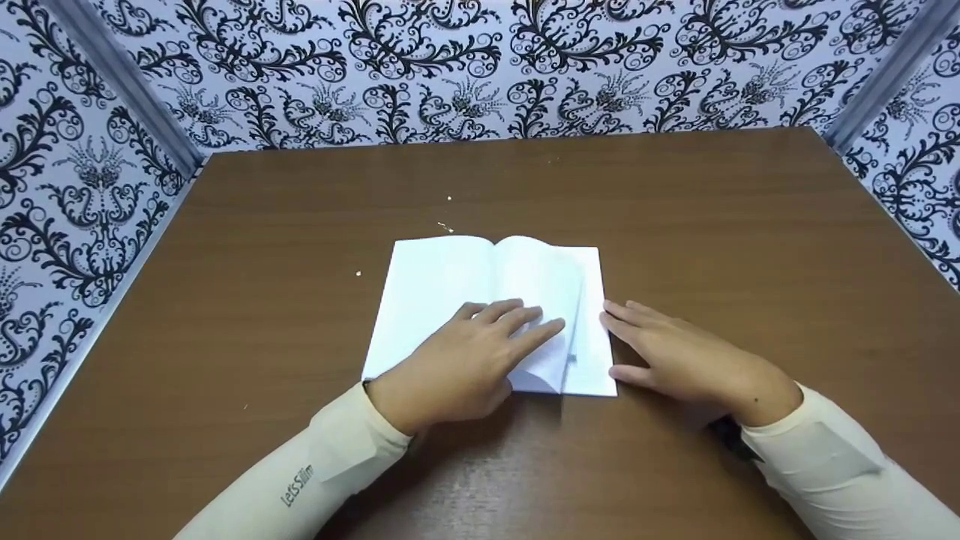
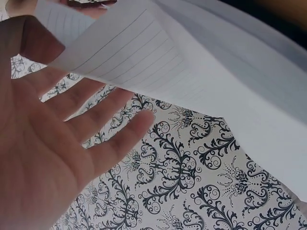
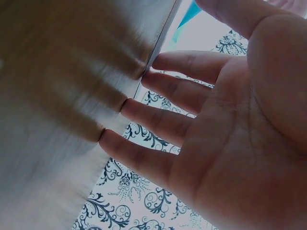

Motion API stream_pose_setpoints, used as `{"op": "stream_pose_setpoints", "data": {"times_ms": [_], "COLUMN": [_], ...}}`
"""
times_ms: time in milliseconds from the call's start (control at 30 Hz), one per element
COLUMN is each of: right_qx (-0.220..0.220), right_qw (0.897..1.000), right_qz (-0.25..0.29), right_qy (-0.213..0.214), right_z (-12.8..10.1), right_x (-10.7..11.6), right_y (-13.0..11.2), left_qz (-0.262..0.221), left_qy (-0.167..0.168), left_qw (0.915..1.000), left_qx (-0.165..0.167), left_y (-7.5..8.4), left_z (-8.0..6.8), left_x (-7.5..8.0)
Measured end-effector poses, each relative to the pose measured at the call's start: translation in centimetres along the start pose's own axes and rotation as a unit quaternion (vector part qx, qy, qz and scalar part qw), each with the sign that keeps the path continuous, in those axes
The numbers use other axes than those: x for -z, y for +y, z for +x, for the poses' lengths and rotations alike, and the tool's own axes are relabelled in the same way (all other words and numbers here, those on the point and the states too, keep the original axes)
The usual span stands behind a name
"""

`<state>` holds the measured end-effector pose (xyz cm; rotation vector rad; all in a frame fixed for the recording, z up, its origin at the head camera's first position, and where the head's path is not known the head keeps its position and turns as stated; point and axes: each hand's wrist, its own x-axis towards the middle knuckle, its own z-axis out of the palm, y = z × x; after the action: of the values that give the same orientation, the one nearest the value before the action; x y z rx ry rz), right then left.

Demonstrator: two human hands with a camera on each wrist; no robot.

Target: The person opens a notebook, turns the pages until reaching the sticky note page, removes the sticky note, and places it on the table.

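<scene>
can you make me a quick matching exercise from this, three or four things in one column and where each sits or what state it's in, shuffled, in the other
Things:
1. left hand
2. right hand
3. notebook
4. table

States or places:
a. brown wood, bearing everything else
b. lying open, white lined pages up
c. flat on the right-hand page, fingers straight
d. at the right edge of the pages, fingertips touching it

Pairs: 1-c, 2-d, 3-b, 4-a
</scene>
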<state>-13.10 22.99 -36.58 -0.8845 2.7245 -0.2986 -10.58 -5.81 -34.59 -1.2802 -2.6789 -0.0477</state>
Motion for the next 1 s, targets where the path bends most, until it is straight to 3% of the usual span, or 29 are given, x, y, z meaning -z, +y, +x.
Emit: {"op": "stream_pose_setpoints", "data": {"times_ms": [133,367,533,867,1000], "right_qx": [0.003,0.012,0.002,0.007,0.007], "right_qw": [1.0,1.0,1.0,1.0,1.0], "right_qz": [-0.002,-0.002,0.001,0.0,0.001], "right_qy": [0.005,0.01,0.0,0.006,0.005], "right_z": [0.0,0.0,0.0,0.0,-0.1], "right_x": [0.0,0.0,0.0,-0.1,-0.1], "right_y": [0.0,0.0,0.0,0.1,0.1], "left_qz": [0.004,0.026,0.036,0.066,0.101], "left_qy": [0.023,0.118,0.166,0.167,0.187], "left_qw": [0.9997,0.9926,0.9855,0.9836,0.9769], "left_qx": [-0.002,0.001,0.005,0.016,0.026], "left_y": [0.0,-0.3,-0.6,-1.3,-1.5], "left_z": [0.2,0.3,0.2,-0.3,-0.3], "left_x": [0.4,1.5,1.9,2.5,2.5]}}
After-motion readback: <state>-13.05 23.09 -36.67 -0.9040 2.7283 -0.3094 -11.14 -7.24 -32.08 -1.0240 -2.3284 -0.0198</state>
